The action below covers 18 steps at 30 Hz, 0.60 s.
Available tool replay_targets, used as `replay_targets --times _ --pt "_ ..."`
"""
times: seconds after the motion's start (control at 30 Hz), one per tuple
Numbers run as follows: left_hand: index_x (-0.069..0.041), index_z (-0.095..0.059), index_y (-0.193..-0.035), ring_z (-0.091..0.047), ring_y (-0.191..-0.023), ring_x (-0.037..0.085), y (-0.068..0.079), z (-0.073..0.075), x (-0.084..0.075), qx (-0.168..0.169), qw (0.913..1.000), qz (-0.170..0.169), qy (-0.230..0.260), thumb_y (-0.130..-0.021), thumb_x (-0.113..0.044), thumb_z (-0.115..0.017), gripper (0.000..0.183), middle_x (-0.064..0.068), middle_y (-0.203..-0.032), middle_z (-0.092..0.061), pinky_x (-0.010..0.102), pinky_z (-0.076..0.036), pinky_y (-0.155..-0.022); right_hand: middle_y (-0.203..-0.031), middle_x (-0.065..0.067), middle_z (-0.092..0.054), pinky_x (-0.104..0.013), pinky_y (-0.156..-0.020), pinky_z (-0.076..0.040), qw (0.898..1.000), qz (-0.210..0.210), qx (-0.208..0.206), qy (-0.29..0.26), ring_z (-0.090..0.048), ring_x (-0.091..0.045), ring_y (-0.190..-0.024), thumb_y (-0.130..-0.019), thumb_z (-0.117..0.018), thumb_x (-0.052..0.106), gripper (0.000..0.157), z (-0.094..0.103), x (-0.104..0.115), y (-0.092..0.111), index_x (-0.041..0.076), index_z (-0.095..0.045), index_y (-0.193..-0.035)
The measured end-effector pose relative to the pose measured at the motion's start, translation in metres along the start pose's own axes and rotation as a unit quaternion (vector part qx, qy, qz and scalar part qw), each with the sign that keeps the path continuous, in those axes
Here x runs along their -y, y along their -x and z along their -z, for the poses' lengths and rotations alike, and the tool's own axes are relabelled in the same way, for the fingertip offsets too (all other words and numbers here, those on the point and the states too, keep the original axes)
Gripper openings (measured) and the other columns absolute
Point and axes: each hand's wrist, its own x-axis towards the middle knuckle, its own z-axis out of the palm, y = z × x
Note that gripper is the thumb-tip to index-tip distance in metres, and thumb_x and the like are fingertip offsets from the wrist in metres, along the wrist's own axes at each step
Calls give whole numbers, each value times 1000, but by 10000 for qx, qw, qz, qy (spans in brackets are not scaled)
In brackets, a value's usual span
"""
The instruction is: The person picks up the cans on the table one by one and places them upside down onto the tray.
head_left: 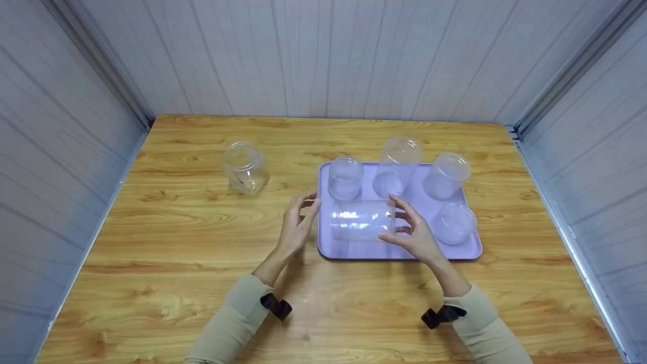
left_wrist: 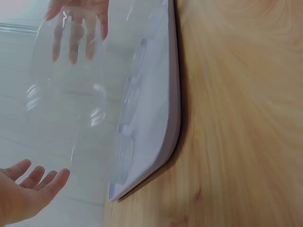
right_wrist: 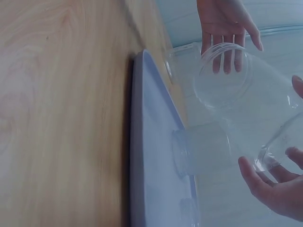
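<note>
A clear plastic jar (head_left: 361,221) lies sideways in the air above a lilac tray (head_left: 349,251). My right hand (head_left: 415,236) grips it around its right end, with thumb and fingers on opposite sides. At the other end, my left hand (head_left: 297,225) is held beside the jar's rim, its fingers relaxed and apart from the jar. In the right wrist view the jar's round mouth (right_wrist: 222,75) faces the left hand (right_wrist: 226,23). The left wrist view shows the right hand's fingers (left_wrist: 74,42) through the clear wall.
Several clear jars stand on the tray: one at back left (head_left: 345,178), a taller one (head_left: 399,164), one at back right (head_left: 447,175) and one at front right (head_left: 454,223). Another jar (head_left: 246,167) stands on the wooden table (head_left: 192,242) to the left. Pale panels (head_left: 303,60) enclose the table.
</note>
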Motion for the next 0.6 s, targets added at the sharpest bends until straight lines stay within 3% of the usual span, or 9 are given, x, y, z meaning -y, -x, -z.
replay_targets --times 0.1,0.2,0.3,0.47,0.6 --pt "12 -50 -111 -51 -100 33 -4 5 2 -101 9999 70 -84 -89 -7 -50 29 25 -111 -50 42 -47 -78 -128 -15 -40 -39 -75 -47 9997 -62 -39 224 -42 -39 -107 -66 -73 -5 80 4 3 1 1 -33 -135" --pt "10 -51 -112 -50 -102 35 -11 11 15 -151 9997 110 -147 -88 -9 -54 31 25 -112 -49 43 -47 -78 -129 -15 -41 -36 -75 -47 9986 -101 -29 516 -43 -37 -107 -65 -75 -2 81 7 7 2 2 -34 -135" --pt "6 -52 -113 -50 -103 33 -19 16 27 -181 9991 97 -361 -87 -14 -57 33 22 -113 -50 41 -47 -77 -129 -18 -41 -40 -76 -46 9970 -65 25 766 -44 -32 -106 -65 -76 -1 80 11 10 4 1 -35 -134" --pt "5 -54 -111 -51 -101 31 -28 28 27 -233 9964 -74 -813 -87 -19 -56 34 17 -110 -53 37 -49 -74 -122 -22 -45 -52 -74 -44 9920 206 44 1246 -46 -33 -102 -64 -77 1 79 19 8 4 -1 -37 -132" --pt "6 -54 -112 -49 -102 30 -32 38 24 -235 9941 -77 -1056 -88 -19 -54 34 16 -110 -53 38 -47 -76 -121 -14 -49 -48 -73 -45 9831 368 88 1790 -46 -31 -103 -62 -80 9 81 29 -2 1 6 -40 -133"
